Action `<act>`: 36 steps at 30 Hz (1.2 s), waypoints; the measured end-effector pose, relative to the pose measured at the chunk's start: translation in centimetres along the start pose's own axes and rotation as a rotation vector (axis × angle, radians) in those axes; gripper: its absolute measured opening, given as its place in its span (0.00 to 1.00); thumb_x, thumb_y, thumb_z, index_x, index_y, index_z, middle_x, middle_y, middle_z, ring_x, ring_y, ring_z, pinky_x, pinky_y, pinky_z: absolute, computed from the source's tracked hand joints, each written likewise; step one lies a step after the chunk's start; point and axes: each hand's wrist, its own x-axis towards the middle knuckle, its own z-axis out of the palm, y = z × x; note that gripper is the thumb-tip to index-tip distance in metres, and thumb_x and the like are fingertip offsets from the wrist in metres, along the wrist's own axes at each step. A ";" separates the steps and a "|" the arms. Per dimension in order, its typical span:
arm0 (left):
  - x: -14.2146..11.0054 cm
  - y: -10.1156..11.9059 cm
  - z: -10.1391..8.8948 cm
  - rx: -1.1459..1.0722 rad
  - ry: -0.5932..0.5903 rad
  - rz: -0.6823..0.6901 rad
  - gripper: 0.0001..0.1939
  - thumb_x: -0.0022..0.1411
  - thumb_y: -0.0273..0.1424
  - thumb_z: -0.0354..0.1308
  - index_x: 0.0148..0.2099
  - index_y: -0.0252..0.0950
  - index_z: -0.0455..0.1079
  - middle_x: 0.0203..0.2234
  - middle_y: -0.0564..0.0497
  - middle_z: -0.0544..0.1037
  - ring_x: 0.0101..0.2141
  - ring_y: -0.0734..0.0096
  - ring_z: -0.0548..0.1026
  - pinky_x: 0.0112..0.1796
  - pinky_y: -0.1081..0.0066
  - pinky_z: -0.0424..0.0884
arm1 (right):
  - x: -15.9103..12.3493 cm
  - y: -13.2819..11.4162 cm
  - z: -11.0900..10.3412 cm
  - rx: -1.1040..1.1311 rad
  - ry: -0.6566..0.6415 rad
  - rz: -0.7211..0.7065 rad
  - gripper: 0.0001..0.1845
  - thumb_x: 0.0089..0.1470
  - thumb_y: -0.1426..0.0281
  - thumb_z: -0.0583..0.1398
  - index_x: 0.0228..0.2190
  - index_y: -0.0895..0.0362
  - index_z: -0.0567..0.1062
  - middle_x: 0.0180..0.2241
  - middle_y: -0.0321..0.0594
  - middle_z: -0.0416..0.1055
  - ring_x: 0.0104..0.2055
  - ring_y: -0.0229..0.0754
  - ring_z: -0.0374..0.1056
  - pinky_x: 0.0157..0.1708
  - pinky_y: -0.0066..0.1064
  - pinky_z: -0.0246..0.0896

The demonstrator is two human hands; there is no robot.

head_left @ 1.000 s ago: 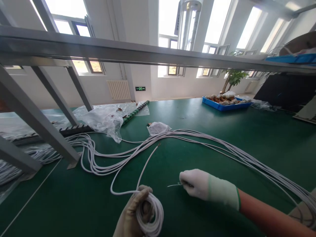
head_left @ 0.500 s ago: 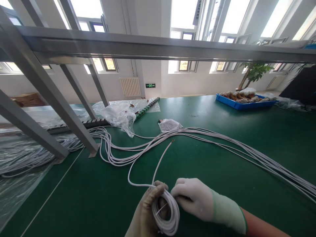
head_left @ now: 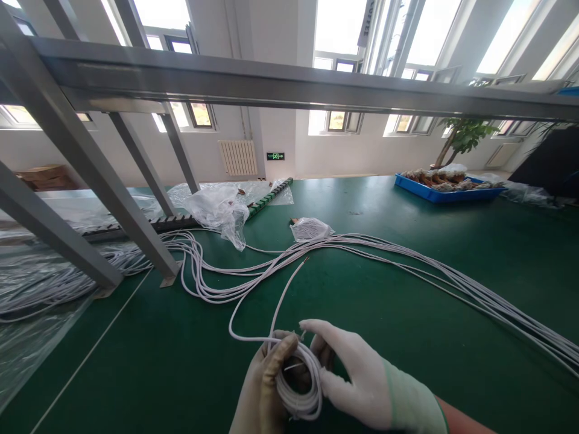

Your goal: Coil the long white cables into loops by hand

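Near the bottom edge of the view, both gloved hands meet over a small coil of white wire [head_left: 299, 380]. The left hand [head_left: 262, 392] is closed around the left side of the coil, with the thumb lying over the top of the loops. The right hand [head_left: 350, 377] touches the coil from the right side; its fingers are bent around the loops and pinch a thin twist tie [head_left: 301, 334] that sticks up just above the coil. One free end of wire [head_left: 289, 283] leaves the coil, curves to the left and then runs away from the person over the green table [head_left: 398, 301].

Farther on the table, a long bundle of white wires [head_left: 407, 259] stretches from the left to the right edge. A small bag with wire [head_left: 311, 229] lies close behind this bundle. A crumpled clear plastic sheet [head_left: 217, 208] rests near a grey metal frame leg [head_left: 136, 217]. A blue tray [head_left: 447, 193] stands well apart, at the far right side.
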 end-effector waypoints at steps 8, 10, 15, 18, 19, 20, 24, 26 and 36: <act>1.2 -0.6 0.3 -0.078 -0.086 -0.117 0.08 0.62 0.40 0.65 0.39 0.42 0.77 0.35 0.45 0.82 0.43 0.46 0.82 0.46 0.48 0.79 | 0.0 -1.7 0.9 0.019 0.003 0.135 0.39 0.53 0.64 0.68 0.65 0.52 0.66 0.55 0.47 0.75 0.53 0.56 0.73 0.52 0.45 0.72; 1.2 -0.6 0.5 -0.152 -0.103 -0.179 0.11 0.63 0.44 0.64 0.41 0.43 0.77 0.35 0.45 0.81 0.43 0.46 0.81 0.46 0.47 0.79 | 0.4 -2.0 1.6 -0.034 0.053 0.171 0.42 0.52 0.64 0.68 0.66 0.53 0.65 0.58 0.48 0.74 0.57 0.58 0.71 0.56 0.46 0.70; 0.6 0.1 0.8 -0.178 -0.109 -0.294 0.10 0.60 0.43 0.68 0.38 0.43 0.77 0.35 0.46 0.82 0.41 0.49 0.81 0.49 0.47 0.76 | 1.3 -1.5 2.3 -0.209 0.044 0.063 0.37 0.59 0.61 0.63 0.66 0.57 0.65 0.58 0.51 0.73 0.58 0.59 0.70 0.58 0.50 0.69; 0.7 -0.1 0.8 -0.170 -0.097 -0.310 0.09 0.59 0.40 0.69 0.37 0.43 0.76 0.35 0.47 0.82 0.42 0.49 0.80 0.50 0.49 0.76 | 1.5 -0.6 2.1 -0.308 0.057 -0.001 0.36 0.61 0.61 0.62 0.66 0.59 0.65 0.53 0.53 0.75 0.52 0.57 0.73 0.52 0.50 0.72; 0.8 -0.3 0.8 -0.173 -0.102 -0.295 0.08 0.59 0.39 0.68 0.37 0.44 0.76 0.36 0.46 0.81 0.44 0.48 0.80 0.50 0.49 0.76 | 1.5 -0.3 2.0 -0.338 0.067 -0.023 0.35 0.61 0.61 0.62 0.66 0.59 0.65 0.51 0.52 0.76 0.49 0.57 0.73 0.50 0.50 0.73; 1.0 -0.6 0.8 -0.171 -0.110 -0.272 0.06 0.60 0.39 0.68 0.38 0.44 0.76 0.36 0.46 0.81 0.45 0.47 0.80 0.50 0.49 0.76 | 1.5 0.0 2.0 -0.366 0.076 -0.048 0.35 0.62 0.61 0.61 0.66 0.59 0.65 0.49 0.52 0.76 0.47 0.56 0.74 0.48 0.49 0.74; 1.5 -1.5 0.5 -0.120 -0.109 -0.165 0.06 0.55 0.34 0.70 0.33 0.43 0.75 0.33 0.45 0.81 0.45 0.44 0.80 0.48 0.49 0.78 | 1.5 0.6 2.0 -0.511 0.089 -0.182 0.24 0.65 0.63 0.60 0.58 0.60 0.72 0.43 0.50 0.77 0.40 0.53 0.74 0.40 0.45 0.73; 1.4 -1.4 0.6 -0.104 -0.079 -0.145 0.06 0.54 0.34 0.71 0.32 0.42 0.76 0.33 0.44 0.81 0.45 0.44 0.80 0.48 0.50 0.78 | 1.4 0.8 2.0 -0.582 0.101 -0.262 0.18 0.68 0.63 0.56 0.52 0.60 0.76 0.40 0.49 0.77 0.36 0.51 0.73 0.35 0.41 0.71; 0.0 -0.2 1.8 -0.122 -0.090 -0.099 0.04 0.57 0.30 0.67 0.36 0.43 0.77 0.37 0.44 0.83 0.49 0.44 0.80 0.49 0.54 0.77 | 1.5 1.6 2.2 -0.573 0.277 -0.453 0.26 0.75 0.61 0.46 0.45 0.60 0.80 0.32 0.48 0.76 0.30 0.47 0.70 0.28 0.36 0.65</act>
